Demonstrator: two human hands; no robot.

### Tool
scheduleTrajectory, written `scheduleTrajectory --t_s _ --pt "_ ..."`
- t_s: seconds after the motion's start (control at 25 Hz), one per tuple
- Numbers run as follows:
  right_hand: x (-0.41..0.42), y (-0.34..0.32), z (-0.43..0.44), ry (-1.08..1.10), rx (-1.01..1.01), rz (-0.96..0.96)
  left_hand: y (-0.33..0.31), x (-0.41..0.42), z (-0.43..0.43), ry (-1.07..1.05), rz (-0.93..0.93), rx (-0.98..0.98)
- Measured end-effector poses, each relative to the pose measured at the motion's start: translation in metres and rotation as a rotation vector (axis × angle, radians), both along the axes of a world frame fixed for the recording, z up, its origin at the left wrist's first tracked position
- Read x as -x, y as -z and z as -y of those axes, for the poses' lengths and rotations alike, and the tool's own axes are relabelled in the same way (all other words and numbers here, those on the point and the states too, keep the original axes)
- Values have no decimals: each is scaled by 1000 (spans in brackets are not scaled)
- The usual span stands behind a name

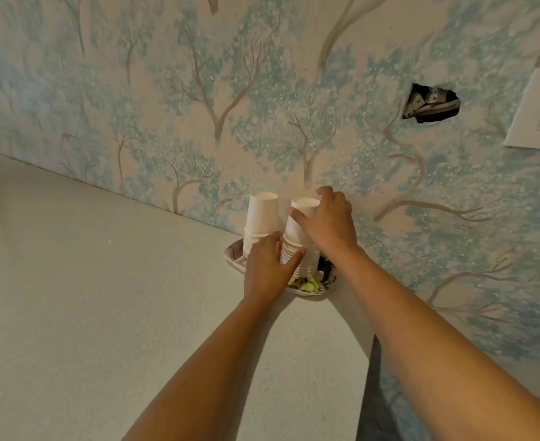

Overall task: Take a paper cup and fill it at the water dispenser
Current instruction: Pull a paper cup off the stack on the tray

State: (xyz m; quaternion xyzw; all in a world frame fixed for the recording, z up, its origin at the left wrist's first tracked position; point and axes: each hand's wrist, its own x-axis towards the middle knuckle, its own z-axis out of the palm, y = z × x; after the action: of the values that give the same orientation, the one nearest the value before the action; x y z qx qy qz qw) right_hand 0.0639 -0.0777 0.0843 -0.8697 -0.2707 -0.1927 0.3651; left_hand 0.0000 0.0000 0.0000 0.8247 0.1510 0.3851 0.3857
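Two stacks of upside-down white paper cups stand on a small patterned tray at the back of the counter, against the wall. The left stack is untouched. My right hand wraps over the top cup of the right stack. My left hand grips the lower cups of that right stack near its base. No water dispenser is in view.
A pale speckled counter stretches left and toward me. The wall behind has blue tree wallpaper, with a rough hole and a white wall plate at the upper right. The counter's right edge drops off beside my right arm.
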Motion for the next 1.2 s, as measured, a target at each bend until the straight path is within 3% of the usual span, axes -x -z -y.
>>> scheduleTrajectory --t_s 0.24,0.76,0.84,1.08,1.2 --pt "-7 5 -8 -7 -13 -100 2 -13 -4 67 12 19" --pt "-11 -3 -6 12 -117 -69 8 -17 -10 35 -66 -24" --pt "-12 -4 -5 -8 -35 -13 8 -17 -10 42 -77 -8" --pt "-5 -3 -7 -151 570 314 4 -14 -6 37 -75 32" --pt "-5 6 -9 -123 688 393 3 -11 -5 44 -71 33"
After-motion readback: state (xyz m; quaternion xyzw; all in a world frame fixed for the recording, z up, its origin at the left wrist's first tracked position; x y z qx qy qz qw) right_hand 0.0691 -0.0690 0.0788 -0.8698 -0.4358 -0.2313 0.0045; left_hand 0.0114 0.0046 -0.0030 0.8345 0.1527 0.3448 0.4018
